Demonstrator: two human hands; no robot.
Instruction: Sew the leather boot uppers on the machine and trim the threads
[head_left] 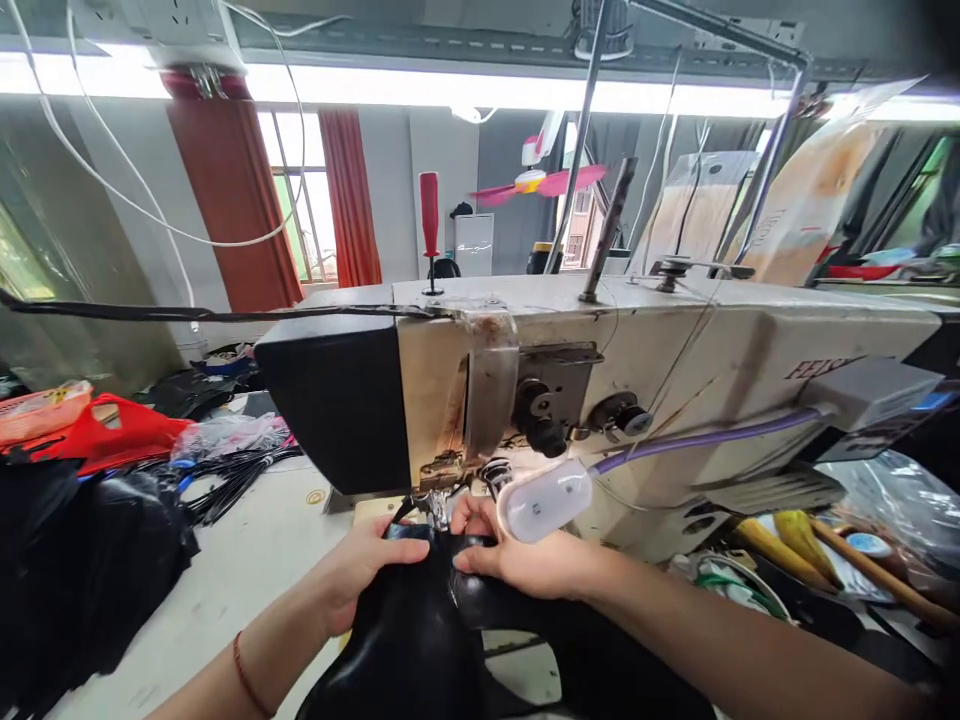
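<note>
A piece of shiny black leather-like material [420,640] lies below the needle area of a sewing machine [675,350] and hangs toward me. My left hand [382,555] grips its left upper edge, thumb on top and fingers beneath. My right hand [502,550] pinches the same material just to the right, thumb pressed on it and fingers curled near the presser foot [437,508]. Part of the right hand is behind a white lamp [546,500] on a purple flexible arm. An opening in the material shows the pale table under it.
Black material is heaped on the left of the table [225,570], beside a bundle of black cords [247,465] and a red bag [120,430]. A red-handled screwdriver [429,215] stands on the machine. Yellow rolls [795,550] lie at the right.
</note>
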